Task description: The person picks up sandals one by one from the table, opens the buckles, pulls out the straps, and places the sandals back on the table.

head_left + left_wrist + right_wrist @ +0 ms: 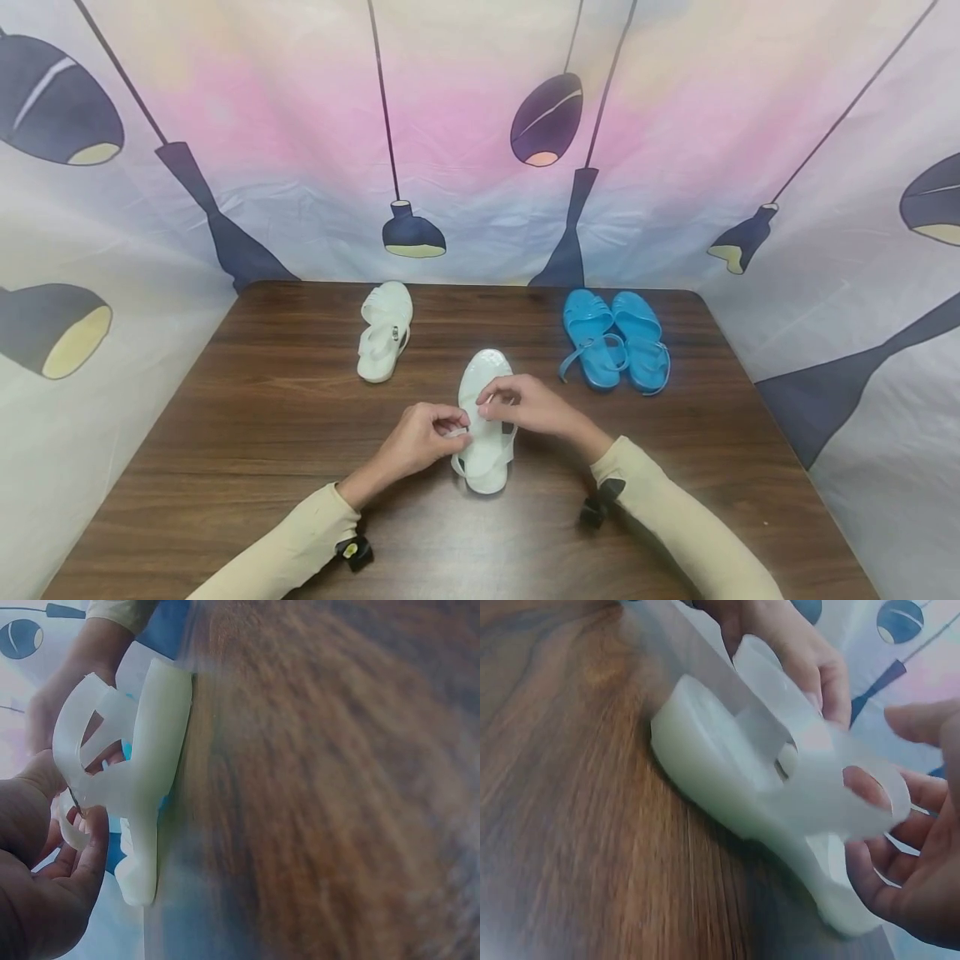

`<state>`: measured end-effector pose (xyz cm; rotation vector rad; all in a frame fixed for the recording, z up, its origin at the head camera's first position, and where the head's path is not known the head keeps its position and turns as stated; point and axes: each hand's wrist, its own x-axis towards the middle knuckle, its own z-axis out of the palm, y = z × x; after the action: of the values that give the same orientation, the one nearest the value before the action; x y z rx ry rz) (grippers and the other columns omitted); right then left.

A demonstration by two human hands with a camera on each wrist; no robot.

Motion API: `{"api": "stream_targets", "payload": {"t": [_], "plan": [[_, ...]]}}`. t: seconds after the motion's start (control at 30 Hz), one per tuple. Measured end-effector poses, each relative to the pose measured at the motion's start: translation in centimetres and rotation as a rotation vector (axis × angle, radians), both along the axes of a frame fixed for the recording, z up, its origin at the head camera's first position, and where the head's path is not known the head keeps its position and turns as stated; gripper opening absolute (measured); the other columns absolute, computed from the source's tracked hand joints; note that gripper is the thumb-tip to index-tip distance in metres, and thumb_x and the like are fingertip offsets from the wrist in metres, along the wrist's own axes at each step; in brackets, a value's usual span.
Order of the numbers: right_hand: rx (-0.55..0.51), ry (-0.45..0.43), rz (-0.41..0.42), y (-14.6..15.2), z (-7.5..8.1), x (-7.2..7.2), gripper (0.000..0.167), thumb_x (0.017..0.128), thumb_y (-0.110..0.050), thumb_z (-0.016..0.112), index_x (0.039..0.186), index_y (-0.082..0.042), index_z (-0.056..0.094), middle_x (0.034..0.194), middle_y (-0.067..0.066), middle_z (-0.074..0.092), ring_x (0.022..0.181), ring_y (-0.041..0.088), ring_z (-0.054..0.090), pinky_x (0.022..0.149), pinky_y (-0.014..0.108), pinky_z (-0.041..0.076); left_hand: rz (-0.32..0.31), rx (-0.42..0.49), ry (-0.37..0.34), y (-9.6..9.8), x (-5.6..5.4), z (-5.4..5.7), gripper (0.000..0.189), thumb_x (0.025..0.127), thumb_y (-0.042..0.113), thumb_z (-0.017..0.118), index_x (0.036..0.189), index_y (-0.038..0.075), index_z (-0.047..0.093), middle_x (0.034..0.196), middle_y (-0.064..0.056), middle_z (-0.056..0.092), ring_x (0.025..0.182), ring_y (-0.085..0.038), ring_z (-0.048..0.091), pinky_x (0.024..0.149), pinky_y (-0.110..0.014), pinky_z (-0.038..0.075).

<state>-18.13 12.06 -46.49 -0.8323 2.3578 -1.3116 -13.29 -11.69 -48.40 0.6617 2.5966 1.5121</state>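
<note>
A white sandal (483,375) stands sole down on the table, toe pointing away from me. At its left side my left hand (422,435) pinches a strap between thumb and fingers. The left wrist view shows that strap end (73,832) curling at the fingertips, beside a thin metal buckle pin (76,801). My right hand (534,406) is over the sandal's right side, fingers loosely bent, with a gap between index finger and thumb. Close beside the upper straps (817,772), the right hand (934,862) appears with its fingers apart, partly behind them.
The other white sandal (386,333) lies at the back left of the brown wooden table (262,433). A pair of blue sandals (596,367) sits at the back right, one with its strap hanging out sideways. A cloth backdrop (480,125) with printed lamps surrounds the table.
</note>
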Motion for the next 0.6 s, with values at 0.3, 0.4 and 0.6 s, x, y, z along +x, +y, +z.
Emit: {"api": "stream_targets", "payload": {"t": [0.3, 0.4, 0.6], "plan": [[0.067, 0.079, -0.008, -1.1, -0.4, 0.7, 0.003, 0.088, -0.022, 0.081, 0.090, -0.020, 0.080, 0.092, -0.012, 0.076, 0.091, 0.008, 0.066, 0.077, 0.026, 0.056, 0.016, 0.000, -0.005, -0.1, 0.0, -0.1, 0.011, 0.080, 0.006, 0.082, 0.090, 0.008, 0.076, 0.080, 0.002, 0.073, 0.073, -0.005, 0.065, 0.067, -0.022, 0.058], [0.062, 0.053, -0.035, -1.1, -0.8, 0.9, 0.005, 0.086, -0.021, 0.083, 0.087, -0.020, 0.079, 0.090, -0.012, 0.076, 0.092, 0.009, 0.065, 0.079, 0.025, 0.056, 0.025, -0.005, 0.005, 0.0, 0.0, 0.0, 0.011, 0.079, 0.005, 0.082, 0.088, 0.009, 0.076, 0.077, 0.003, 0.071, 0.071, -0.003, 0.064, 0.065, -0.022, 0.057], [0.042, 0.023, -0.062, -0.7, -1.7, 1.1, 0.008, 0.085, -0.023, 0.084, 0.083, -0.019, 0.078, 0.088, -0.012, 0.075, 0.090, 0.008, 0.064, 0.076, 0.025, 0.056, 0.037, -0.019, 0.017, 0.1, 0.1, 0.1, 0.012, 0.079, 0.006, 0.083, 0.087, 0.011, 0.076, 0.078, 0.005, 0.071, 0.070, -0.003, 0.063, 0.065, -0.021, 0.056]]}}
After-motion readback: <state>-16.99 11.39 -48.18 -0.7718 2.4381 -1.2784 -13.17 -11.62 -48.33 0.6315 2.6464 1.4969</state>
